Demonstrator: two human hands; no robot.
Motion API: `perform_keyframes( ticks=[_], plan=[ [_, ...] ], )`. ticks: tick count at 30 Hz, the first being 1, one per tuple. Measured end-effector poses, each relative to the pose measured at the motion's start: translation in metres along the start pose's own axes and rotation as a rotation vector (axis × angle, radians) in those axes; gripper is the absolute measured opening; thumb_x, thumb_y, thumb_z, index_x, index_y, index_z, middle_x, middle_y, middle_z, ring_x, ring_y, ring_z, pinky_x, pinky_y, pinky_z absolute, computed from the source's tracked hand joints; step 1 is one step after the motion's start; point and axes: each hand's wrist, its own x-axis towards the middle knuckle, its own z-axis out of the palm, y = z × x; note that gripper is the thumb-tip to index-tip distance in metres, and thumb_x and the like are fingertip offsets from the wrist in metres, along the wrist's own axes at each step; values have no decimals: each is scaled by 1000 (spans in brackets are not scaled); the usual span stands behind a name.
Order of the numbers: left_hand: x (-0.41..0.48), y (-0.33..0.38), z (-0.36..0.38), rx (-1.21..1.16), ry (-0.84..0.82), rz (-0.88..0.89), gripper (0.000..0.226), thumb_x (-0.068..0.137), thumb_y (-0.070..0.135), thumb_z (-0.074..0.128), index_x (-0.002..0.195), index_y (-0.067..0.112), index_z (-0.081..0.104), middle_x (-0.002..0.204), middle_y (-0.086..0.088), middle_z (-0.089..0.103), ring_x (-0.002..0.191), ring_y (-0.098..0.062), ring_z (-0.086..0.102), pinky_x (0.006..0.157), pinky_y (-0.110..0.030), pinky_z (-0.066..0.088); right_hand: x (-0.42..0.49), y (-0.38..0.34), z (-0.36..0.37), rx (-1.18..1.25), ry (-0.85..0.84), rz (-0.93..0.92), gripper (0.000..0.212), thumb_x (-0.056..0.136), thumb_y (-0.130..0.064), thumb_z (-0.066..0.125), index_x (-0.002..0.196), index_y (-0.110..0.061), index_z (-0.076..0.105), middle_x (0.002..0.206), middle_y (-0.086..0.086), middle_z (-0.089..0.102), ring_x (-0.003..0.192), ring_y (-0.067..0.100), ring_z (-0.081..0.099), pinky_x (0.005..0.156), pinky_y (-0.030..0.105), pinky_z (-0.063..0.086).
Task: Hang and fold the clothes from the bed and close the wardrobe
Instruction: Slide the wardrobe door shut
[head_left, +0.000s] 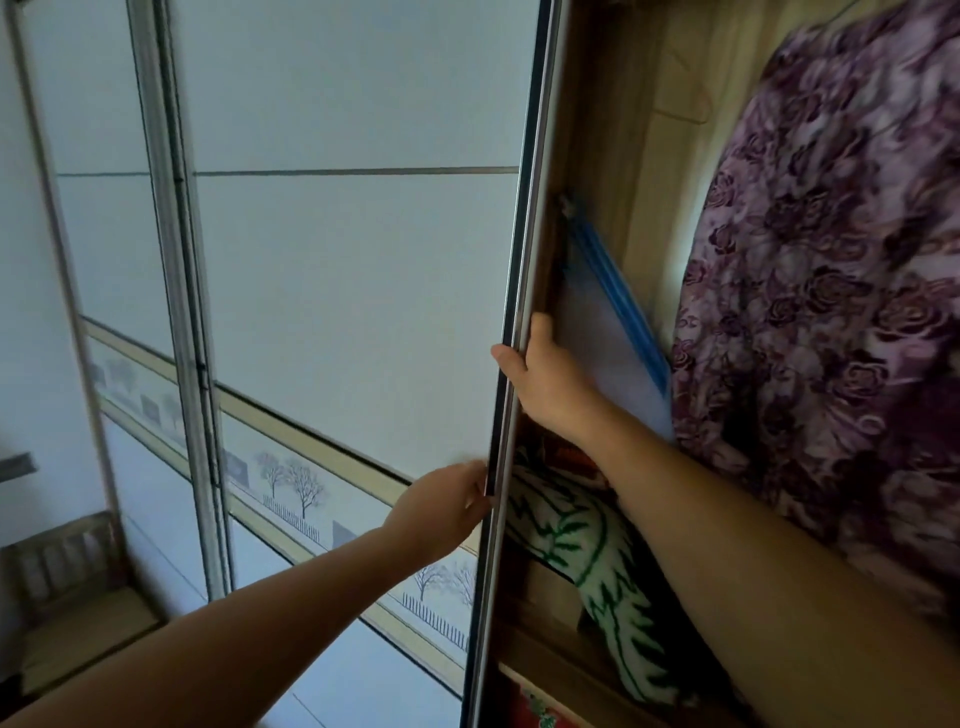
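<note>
the right hand (548, 376) grips the leading edge of the sliding door (353, 260), thumb on the front face and fingers wrapped behind the dark metal edge strip (519, 260). lower down, the left hand (441, 512) lies against the door's front with its fingertips at that same strip; blur hides whether they hook round it or only press, so i cannot tell its grip. both forearms reach up from the bottom of the view.

the door is a tall pale panel, split by a thin horizontal line high up and crossed lower down by a beige-framed band (301, 488) printed with bare trees and fences. a second door (104, 234) of the same make overlaps it to the left.

the wardrobe (644, 156) is open to the right of the door's edge, showing its light wooden inside. a purple rose-patterned garment (831, 312) hangs there and fills the right side, above the right forearm. just beside the right hand leans a clear bag (608, 332) with a blue rim. below it a green-and-white cloth (587, 561) lies on a wooden shelf (550, 660), with something red (535, 712) beneath.
</note>
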Motion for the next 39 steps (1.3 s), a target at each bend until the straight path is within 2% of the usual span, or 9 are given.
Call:
perform_keyframes(
  ticks=[5,10,17,20,23,26,29,33,39],
  plan=[
    [-9,39,27,19,21,132,28,96,41,56,120,27,50,109,8,62,98,-14,62,78,-37,55,-34,24,-33,-18,80,35,33,104,-46,44,123,-20,35,93,1,60,80,20,62,65,34,49],
    [-10,80,47,329,61,370,51,97,55,49,135,20,48,132,3,59,123,-20,54,86,-36,53,-73,44,-70,-79,125,115,40,105,-48,39,130,-18,30,90,0,57,78,19,58,68,36,45],
    [-6,129,74,552,207,741,72,74,56,77,130,17,55,125,-8,59,118,-30,56,95,-45,50,-135,63,-124,-408,220,158,57,108,-38,35,145,3,21,63,-1,44,52,14,43,49,34,28],
    [-4,141,88,610,259,814,83,74,55,73,145,22,46,143,-16,46,135,-35,45,106,-60,40,-163,64,-146,-524,253,223,60,108,-34,38,148,6,18,88,17,62,73,30,61,59,31,39],
    [-3,152,101,663,243,852,100,76,58,69,159,24,23,162,-21,23,150,-36,23,109,-69,31,-192,59,-160,-752,341,304,62,105,-29,42,153,1,14,128,21,55,108,36,59,78,40,49],
    [0,169,111,672,253,900,103,79,62,66,160,25,15,166,-20,10,153,-36,12,111,-73,21,-217,58,-161,-1083,462,109,80,95,-16,50,160,-6,4,125,18,49,105,31,53,77,42,54],
    [3,188,121,654,244,946,107,78,65,68,160,24,14,166,-20,7,154,-35,8,113,-71,19,-222,61,-165,-1263,384,-122,82,93,-26,59,161,-21,14,144,23,40,130,42,41,102,53,41],
    [7,210,137,622,263,991,106,80,65,65,161,23,12,166,-19,5,154,-35,6,117,-69,6,-221,82,-172,-1386,172,8,102,90,-64,56,161,-28,-9,164,21,-21,149,46,-22,114,72,-3],
    [11,238,159,602,306,1035,89,85,51,60,160,25,19,165,-17,15,153,-36,10,117,-68,7,-239,108,-181,-1391,250,100,112,84,-67,61,160,-29,-10,162,19,-29,148,44,-27,112,74,-1]
  ],
)
